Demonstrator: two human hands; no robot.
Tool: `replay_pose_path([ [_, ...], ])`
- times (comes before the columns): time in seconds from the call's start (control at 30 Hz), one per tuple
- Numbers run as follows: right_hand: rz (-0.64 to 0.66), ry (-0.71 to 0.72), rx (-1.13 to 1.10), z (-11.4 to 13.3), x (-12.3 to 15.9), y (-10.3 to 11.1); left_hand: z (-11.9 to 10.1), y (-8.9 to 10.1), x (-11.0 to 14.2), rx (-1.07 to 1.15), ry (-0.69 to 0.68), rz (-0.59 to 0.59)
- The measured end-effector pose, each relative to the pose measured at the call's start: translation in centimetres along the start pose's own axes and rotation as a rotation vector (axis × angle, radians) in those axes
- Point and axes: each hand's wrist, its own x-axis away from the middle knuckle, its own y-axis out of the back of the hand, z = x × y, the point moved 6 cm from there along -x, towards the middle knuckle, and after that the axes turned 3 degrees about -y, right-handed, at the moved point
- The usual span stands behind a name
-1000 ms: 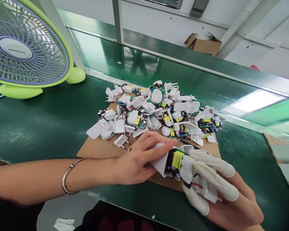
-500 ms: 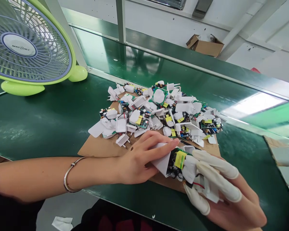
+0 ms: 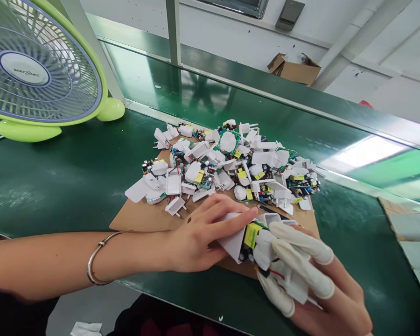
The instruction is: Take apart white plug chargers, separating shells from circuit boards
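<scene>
My left hand (image 3: 203,233) grips a white charger shell (image 3: 233,240) at the near edge of a brown cardboard sheet (image 3: 143,217). My right hand (image 3: 301,275), with white finger cots on its fingertips, pinches a green circuit board (image 3: 251,238) with a yellow transformer and red wire, its end at the shell's opening. Just beyond both hands lies a pile of white charger parts and circuit boards (image 3: 231,163) on the cardboard.
A green table fan (image 3: 38,74) stands at the far left on the dark green conveyor belt (image 3: 73,172). A metal post (image 3: 173,30) rises behind the pile. An open cardboard box (image 3: 294,70) sits on the floor beyond. More cardboard (image 3: 402,219) lies at the right edge.
The circuit board has slid a little further into the white shell as my right hand pushed left. My left hand has stayed in place.
</scene>
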Motion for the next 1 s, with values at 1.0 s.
replay_pose_path([
  [1.0,0.291,-0.636,-0.855,1.5,2.0,-4.6,-3.7,-0.8,1.3,-0.105,-0.408,0.112],
])
